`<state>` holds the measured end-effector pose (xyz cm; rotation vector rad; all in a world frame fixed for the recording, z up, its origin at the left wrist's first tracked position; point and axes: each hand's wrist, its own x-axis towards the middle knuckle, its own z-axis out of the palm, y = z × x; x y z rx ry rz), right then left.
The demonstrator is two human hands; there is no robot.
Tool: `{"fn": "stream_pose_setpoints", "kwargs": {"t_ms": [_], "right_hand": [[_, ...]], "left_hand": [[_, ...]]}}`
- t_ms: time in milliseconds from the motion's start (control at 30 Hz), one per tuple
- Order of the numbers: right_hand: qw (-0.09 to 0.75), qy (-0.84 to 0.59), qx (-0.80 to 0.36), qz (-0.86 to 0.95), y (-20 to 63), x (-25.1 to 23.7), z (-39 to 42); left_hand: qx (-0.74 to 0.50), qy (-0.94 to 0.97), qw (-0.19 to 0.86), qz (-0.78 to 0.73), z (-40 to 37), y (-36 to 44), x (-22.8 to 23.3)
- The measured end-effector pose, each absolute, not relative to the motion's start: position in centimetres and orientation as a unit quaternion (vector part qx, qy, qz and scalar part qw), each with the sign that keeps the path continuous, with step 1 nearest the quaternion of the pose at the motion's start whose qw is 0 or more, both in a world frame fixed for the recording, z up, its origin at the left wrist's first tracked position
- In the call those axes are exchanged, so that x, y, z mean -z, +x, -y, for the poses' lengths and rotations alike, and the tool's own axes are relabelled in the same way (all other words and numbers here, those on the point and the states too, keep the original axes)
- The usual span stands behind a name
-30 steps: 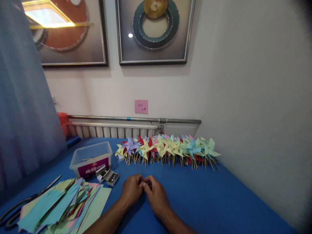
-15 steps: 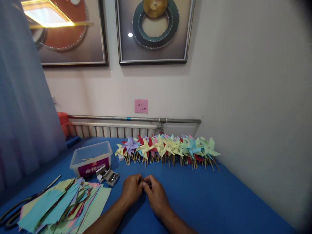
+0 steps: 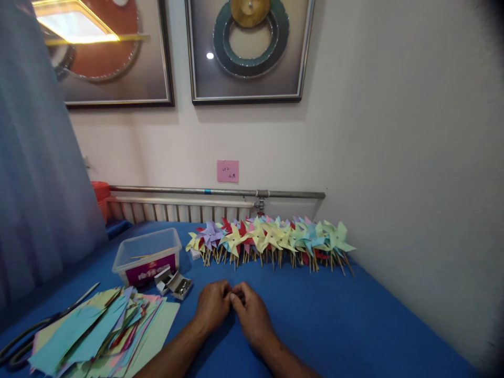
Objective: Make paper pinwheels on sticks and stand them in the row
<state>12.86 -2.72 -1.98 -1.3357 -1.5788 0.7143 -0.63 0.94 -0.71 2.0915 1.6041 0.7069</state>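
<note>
My left hand [image 3: 214, 304] rests on the blue table with its fingers curled in. Fingertips meeting it from the other side, my right hand [image 3: 252, 312] is closed too, thumb against the bent fingers. Whatever lies between the fingertips, if anything, is hidden. Left of my left hand stands an open small box [image 3: 181, 286] of shiny metal pins, beside another little carton [image 3: 163, 281]. Beyond both hands lies a long row of paper pinwheels [image 3: 271, 236] on thin sticks, in yellow, red, purple, blue and green.
A clear plastic tub [image 3: 147, 257] with a purple label holds a few sticks. Coloured paper sheets [image 3: 88, 336] are piled at the front left, with black scissors [image 3: 43, 323] alongside. A blue curtain [image 3: 39, 173] hangs at left; a radiator [image 3: 177, 211] runs along the wall.
</note>
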Motion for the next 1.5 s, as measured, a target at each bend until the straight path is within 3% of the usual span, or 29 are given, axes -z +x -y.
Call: {"fn": "stream_pose_setpoints", "kwargs": {"t_ms": [1500], "right_hand": [[0.449,-0.550,-0.274,0.649,12.87,2.04,2.84]], "left_hand": [[-0.254,0.757,0.203,-0.566,-0.94,-0.69,0.75]]}}
